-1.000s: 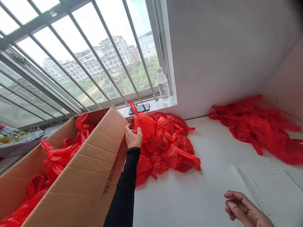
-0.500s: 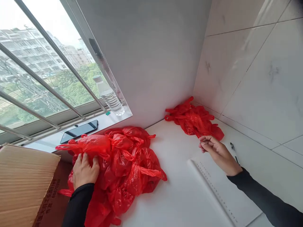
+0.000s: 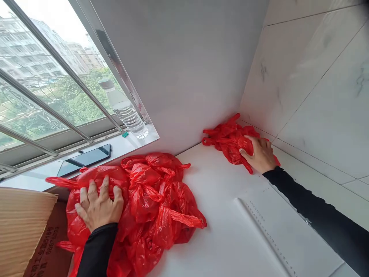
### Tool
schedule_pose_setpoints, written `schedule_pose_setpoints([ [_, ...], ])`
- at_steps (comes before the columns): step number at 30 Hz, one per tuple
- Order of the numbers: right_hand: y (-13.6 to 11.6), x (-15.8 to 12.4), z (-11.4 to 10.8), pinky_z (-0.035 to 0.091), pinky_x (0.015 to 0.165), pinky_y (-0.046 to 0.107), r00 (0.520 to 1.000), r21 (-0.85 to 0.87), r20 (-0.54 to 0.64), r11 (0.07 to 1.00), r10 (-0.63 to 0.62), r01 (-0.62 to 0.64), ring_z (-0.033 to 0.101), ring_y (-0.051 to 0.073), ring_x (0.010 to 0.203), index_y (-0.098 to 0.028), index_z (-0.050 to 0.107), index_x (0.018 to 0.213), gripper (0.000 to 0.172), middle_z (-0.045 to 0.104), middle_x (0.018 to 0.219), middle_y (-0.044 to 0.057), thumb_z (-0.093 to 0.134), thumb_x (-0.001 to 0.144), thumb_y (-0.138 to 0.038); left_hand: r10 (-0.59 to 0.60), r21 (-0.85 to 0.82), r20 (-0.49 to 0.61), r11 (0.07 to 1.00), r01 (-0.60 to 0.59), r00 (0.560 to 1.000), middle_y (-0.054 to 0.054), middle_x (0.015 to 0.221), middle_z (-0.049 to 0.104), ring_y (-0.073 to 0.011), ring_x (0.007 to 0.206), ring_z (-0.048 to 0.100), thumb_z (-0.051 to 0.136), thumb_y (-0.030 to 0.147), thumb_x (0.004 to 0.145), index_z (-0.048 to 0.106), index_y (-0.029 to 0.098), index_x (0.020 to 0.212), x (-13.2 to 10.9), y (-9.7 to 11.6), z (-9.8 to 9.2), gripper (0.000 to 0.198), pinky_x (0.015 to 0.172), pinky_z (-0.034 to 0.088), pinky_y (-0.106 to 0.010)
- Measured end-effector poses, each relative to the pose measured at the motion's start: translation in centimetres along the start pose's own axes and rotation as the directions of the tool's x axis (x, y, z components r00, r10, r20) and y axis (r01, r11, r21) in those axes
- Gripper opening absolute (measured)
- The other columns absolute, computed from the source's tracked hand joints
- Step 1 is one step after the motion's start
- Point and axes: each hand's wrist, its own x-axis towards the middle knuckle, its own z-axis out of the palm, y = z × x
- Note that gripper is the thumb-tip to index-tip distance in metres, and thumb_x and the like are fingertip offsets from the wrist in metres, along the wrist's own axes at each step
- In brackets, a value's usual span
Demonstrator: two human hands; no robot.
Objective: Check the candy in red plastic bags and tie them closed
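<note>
A large heap of knotted red plastic bags [image 3: 150, 207] lies on the left of the white tabletop. My left hand [image 3: 100, 207] rests on the heap's left part, fingers spread over the thin plastic. In the far corner is a smaller pile of crumpled red plastic bags [image 3: 227, 142]. On the right side of that pile lies my right hand [image 3: 261, 154], thumb and index finger apart and the other fingers bent over the plastic. Its fingertips are partly hidden.
A cardboard box [image 3: 25, 223] stands at the left edge. The window ledge holds a water bottle [image 3: 127, 111] and a phone [image 3: 86, 158]. An open notebook [image 3: 288, 231] lies under my right forearm. Grey wall [image 3: 184, 69] and marbled tiles [image 3: 311, 100] close off the corner.
My right hand has moved forward from above the notebook onto the small pile, and its pinched fingers have spread. My left hand has spread its fingers on the heap. The view has shifted slightly.
</note>
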Motion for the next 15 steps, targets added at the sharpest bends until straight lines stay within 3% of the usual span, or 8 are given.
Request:
schedule_pose_setpoints([
  [3,1.3,0.9,0.7,0.042,0.095,0.067,0.999,-0.091,0.013,0.995,0.032,-0.031,0.047,0.049,0.123,-0.020,0.056,0.141,0.062,0.060,0.128,0.022,0.065,0.087,-0.047,-0.065,0.009,0.028,0.998,0.065,0.997,-0.028,0.157,0.046,-0.0520,0.149,0.032,0.054,0.042,0.097,0.060,0.010,0.141,0.4,-0.2,0.3,0.056,0.112,0.023,-0.079],
  [7,2.3,2.3,0.2,0.044,0.097,0.055,0.999,-0.123,0.019,0.992,0.037,-0.034,0.055,0.039,0.114,-0.015,0.066,0.122,0.039,0.067,0.113,0.019,0.059,0.094,-0.041,-0.054,-0.054,-0.061,0.997,0.050,0.997,-0.023,0.161,0.043,-0.0467,0.150,0.032,0.055,0.045,0.097,0.056,0.015,0.147,-0.6,1.2,-1.4,0.058,0.117,0.017,-0.075],
  [9,2.4,3.0,-0.6,0.045,0.098,0.049,0.999,-0.120,0.016,0.992,0.033,-0.031,0.060,0.031,0.108,-0.015,0.068,0.113,0.031,0.068,0.105,0.014,0.055,0.099,-0.039,-0.031,-0.104,-0.134,0.994,0.017,0.990,-0.021,0.158,0.047,-0.0422,0.148,0.039,0.054,0.044,0.098,0.058,0.014,0.145,-2.0,2.2,-3.0,0.056,0.121,0.020,-0.067],
  [12,2.3,4.0,-2.2,0.049,0.094,0.044,0.998,-0.107,-0.037,0.992,0.059,-0.063,0.064,0.024,0.100,-0.017,0.067,0.106,0.024,0.067,0.101,0.006,0.058,0.102,-0.039,0.001,-0.184,-0.207,0.982,-0.040,0.978,-0.019,0.146,0.061,-0.0336,0.140,0.052,0.054,0.043,0.097,0.062,0.012,0.140,-5.0,3.6,-5.5,0.053,0.121,0.034,-0.050],
  [15,1.8,4.6,-3.8,0.052,0.090,0.043,0.986,-0.066,-0.127,0.991,0.106,-0.115,0.064,0.022,0.095,-0.017,0.066,0.106,0.018,0.067,0.102,0.004,0.065,0.099,-0.034,0.000,-0.276,-0.215,0.959,-0.061,0.977,-0.021,0.137,0.066,-0.0352,0.134,0.057,0.061,0.040,0.094,0.066,0.009,0.135,-8.4,4.4,-7.8,0.052,0.118,0.039,-0.048],
])
